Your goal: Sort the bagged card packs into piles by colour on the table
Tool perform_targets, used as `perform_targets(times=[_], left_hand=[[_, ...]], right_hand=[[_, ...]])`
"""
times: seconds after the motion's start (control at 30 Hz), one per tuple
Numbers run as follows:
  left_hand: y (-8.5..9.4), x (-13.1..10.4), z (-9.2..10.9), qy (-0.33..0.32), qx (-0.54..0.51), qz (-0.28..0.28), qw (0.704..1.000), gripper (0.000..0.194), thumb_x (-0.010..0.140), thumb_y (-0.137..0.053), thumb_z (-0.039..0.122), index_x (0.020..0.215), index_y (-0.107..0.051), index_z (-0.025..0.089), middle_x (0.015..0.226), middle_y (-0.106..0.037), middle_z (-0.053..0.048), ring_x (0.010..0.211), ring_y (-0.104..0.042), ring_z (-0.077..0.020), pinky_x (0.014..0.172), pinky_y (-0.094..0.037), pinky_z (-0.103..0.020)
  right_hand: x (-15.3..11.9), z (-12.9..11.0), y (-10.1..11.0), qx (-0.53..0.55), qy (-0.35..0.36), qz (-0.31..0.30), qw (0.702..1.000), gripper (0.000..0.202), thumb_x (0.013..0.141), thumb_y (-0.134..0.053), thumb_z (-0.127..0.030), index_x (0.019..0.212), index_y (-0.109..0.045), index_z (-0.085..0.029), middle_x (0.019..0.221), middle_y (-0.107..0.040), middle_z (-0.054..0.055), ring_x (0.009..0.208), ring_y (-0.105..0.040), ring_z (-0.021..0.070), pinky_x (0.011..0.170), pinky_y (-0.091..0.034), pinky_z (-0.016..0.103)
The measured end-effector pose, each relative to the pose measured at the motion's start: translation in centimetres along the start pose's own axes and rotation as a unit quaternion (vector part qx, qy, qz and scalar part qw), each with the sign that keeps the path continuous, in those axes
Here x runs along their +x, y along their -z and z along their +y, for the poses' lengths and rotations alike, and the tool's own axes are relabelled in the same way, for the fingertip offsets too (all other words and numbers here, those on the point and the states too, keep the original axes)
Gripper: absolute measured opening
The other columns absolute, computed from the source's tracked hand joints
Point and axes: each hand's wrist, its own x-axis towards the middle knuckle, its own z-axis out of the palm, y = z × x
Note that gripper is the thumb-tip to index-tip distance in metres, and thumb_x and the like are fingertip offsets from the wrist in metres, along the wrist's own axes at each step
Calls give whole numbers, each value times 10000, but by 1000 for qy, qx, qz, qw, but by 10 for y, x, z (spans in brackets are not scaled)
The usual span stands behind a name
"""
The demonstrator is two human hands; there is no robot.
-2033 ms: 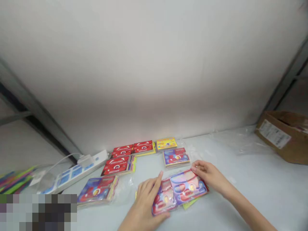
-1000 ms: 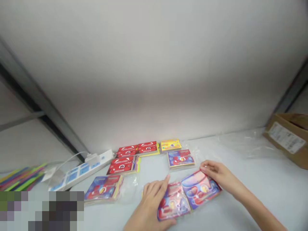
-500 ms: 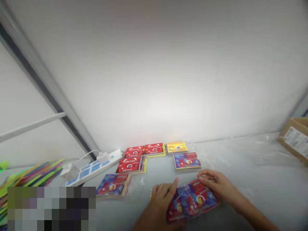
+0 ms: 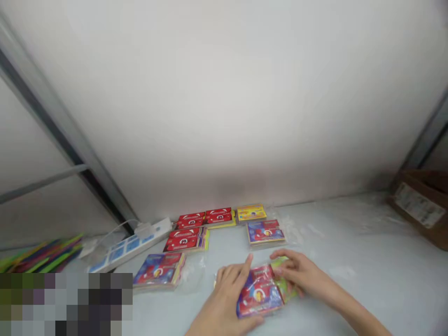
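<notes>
Left hand (image 4: pixel 224 301) spans left side of red-and-blue packet (image 4: pixel 261 291); right hand (image 4: pixel 292 273) is at its right — fingers at lime-green piece (image 4: pixel 290 291). Beyond lie three red packs (image 4: pixel 182 239), one yellow pack (image 4: pixel 251 212) — carton (image 4: pixel 418 205) sits far right.

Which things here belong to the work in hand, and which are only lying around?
Work in hand, it seems:
pack at left hand
green piece at right hand
perhaps other packs

Apparently lying about:
power strip
carton
coloured strips
</notes>
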Motion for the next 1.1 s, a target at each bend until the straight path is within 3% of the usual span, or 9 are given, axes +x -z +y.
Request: perform_targets(times=[0.2, 0.47, 0.63, 0.77, 0.93, 1.1], left_hand=[[-2, -1, -1, -16, 2, 18, 1000, 1045, 628, -741, 237, 1387, -31, 348, 1255, -409, -16, 1145, -324, -241, 1011, -254, -413], [-5, 1, 0, -20, 27, 11, 999, 1058, 623, -719, 244, 1390, 4, 338, 1250, -413, -35, 1134, -341, -267, 1004, -243, -453], [-3, 2, -1, -21, 33, 40, 998, 1013, 678, -674, 255, 1390, 43, 322, 1250, -419, -46, 1134, -346, -266, 993, -269, -441], [4, 3, -7, 1, 49, 87, 995, 979, 693, -644, 220, 1393, 34, 315, 1251, -438, -46, 1129, -377, -257, 983, -280, -431], [5, 5, -14, 27, 77, 108, 991, 954, 718, -610, 241, 1395, 61, 281, 1248, -459, -72, 1130, -401, -269, 976, -274, -447], [3, 5, -10, 33, 68, 112, 991, 930, 734, -603, 238, 1396, 48, 290, 1228, -469, -60, 1111, -414, -263, 972, -279, -425]], right_hand=[[-9, -3, -3, -7, 45, -70, 996, 434, 736, -599, -370, 1128, -548, -190, 777, -693, 26, 756, -625, 189, 690, -471, 306], [-7, -3, -6, -7, 58, -64, 996, 410, 696, -635, -333, 1078, -584, -197, 703, -620, -4, 672, -579, 163, 655, -459, 288], [0, -7, 16, -109, 81, 20, 991, 290, 731, -588, -364, 950, -615, -176, 573, -450, -54, 531, -467, 118, 522, -377, 239], [1, -4, 42, -238, 64, 89, 965, 249, 713, -592, -351, 908, -622, -200, 582, -453, -51, 528, -450, 122, 518, -362, 240], [-1, 12, 56, -316, 20, 87, 945, 375, 573, -691, -277, 936, -617, -216, 711, -539, -15, 683, -528, 176, 627, -417, 271], [-2, 7, 52, -311, 21, 93, 946, 312, 569, -660, -217, 870, -577, -205, 828, -577, 20, 750, -544, 192, 666, -423, 273]])
